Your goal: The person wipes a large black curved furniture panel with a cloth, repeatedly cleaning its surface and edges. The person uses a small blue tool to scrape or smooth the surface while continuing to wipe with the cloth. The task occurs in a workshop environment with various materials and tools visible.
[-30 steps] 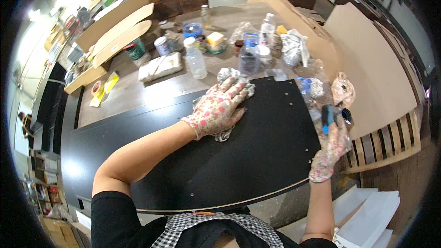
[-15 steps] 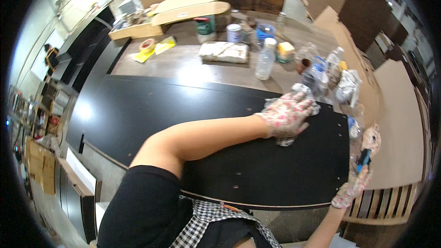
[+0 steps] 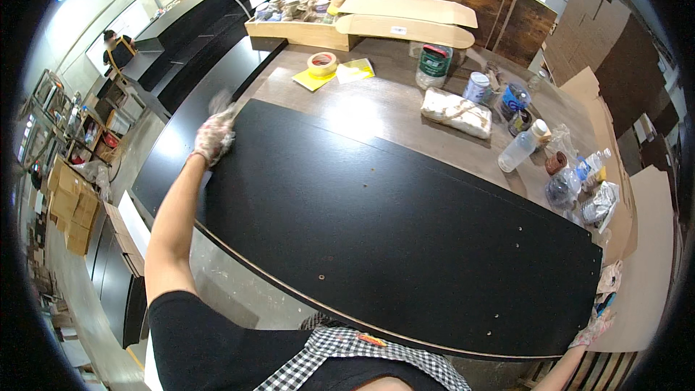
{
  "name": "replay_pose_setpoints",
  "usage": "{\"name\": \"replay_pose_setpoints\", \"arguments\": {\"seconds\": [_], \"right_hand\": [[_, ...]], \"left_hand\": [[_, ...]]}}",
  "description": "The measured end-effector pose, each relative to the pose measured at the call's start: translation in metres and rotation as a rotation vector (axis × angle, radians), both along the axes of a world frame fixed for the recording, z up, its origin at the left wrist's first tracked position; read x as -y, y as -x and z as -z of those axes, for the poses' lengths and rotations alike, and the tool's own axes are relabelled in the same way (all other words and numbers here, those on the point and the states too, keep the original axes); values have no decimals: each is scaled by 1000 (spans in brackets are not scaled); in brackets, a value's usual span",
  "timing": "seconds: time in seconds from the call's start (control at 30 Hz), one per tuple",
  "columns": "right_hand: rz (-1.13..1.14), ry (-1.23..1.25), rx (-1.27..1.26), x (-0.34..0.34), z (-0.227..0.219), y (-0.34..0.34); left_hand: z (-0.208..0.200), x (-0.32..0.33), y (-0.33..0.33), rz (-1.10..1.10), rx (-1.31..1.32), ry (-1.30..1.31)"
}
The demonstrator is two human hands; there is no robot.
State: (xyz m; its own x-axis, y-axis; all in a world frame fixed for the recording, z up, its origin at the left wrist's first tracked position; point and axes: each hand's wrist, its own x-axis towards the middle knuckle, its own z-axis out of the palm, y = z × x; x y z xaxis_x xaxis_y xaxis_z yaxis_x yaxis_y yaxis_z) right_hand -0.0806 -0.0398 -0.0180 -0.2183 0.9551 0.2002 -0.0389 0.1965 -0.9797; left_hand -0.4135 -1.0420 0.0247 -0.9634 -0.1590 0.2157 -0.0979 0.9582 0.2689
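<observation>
A long black panel (image 3: 405, 232) with several small holes lies across the table before me. My left hand (image 3: 212, 139), in a flower-patterned glove, is stretched to the panel's left end, closed on a pale crumpled rag (image 3: 226, 114) that is partly smeared by motion. At the panel's right end is my right hand (image 3: 595, 329), in a similar glove. Its fingers are curled about a blue-and-dark object (image 3: 605, 303), mostly hidden, whose kind I cannot make out. A pinkish cloth-like bundle (image 3: 610, 276) sits just beyond it.
On the brown table (image 3: 289, 87) stand a green-labelled jar (image 3: 434, 66), a white wrapped bundle (image 3: 456, 112), a clear bottle (image 3: 523, 146) and a tape roll (image 3: 322, 64). A wooden box (image 3: 300, 32) holds several containers. Cardboard (image 3: 641, 239) stands along the right. A person (image 3: 118, 51) is far left.
My left hand has swept with the rag from the panel's right part to its left end. The view has turned left; my right hand stays by the panel's right end.
</observation>
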Motion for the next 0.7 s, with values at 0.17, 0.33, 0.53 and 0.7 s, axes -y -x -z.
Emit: {"name": "replay_pose_setpoints", "arguments": {"seconds": [0.17, 0.33, 0.53, 0.7], "right_hand": [[-156, -193, 143, -63, 20, 44], [38, -873, 1145, -114, 19, 91], [-301, -165, -140, -119, -41, 106], [-346, -101, -204, -103, -145, 92]], "left_hand": [[-24, 81, -25, -423, -332, -153], [-60, 1, -28, -124, -133, -188], [-59, -25, -15, -93, 53, -399], [-94, 41, -11, -52, -8, -702]]}}
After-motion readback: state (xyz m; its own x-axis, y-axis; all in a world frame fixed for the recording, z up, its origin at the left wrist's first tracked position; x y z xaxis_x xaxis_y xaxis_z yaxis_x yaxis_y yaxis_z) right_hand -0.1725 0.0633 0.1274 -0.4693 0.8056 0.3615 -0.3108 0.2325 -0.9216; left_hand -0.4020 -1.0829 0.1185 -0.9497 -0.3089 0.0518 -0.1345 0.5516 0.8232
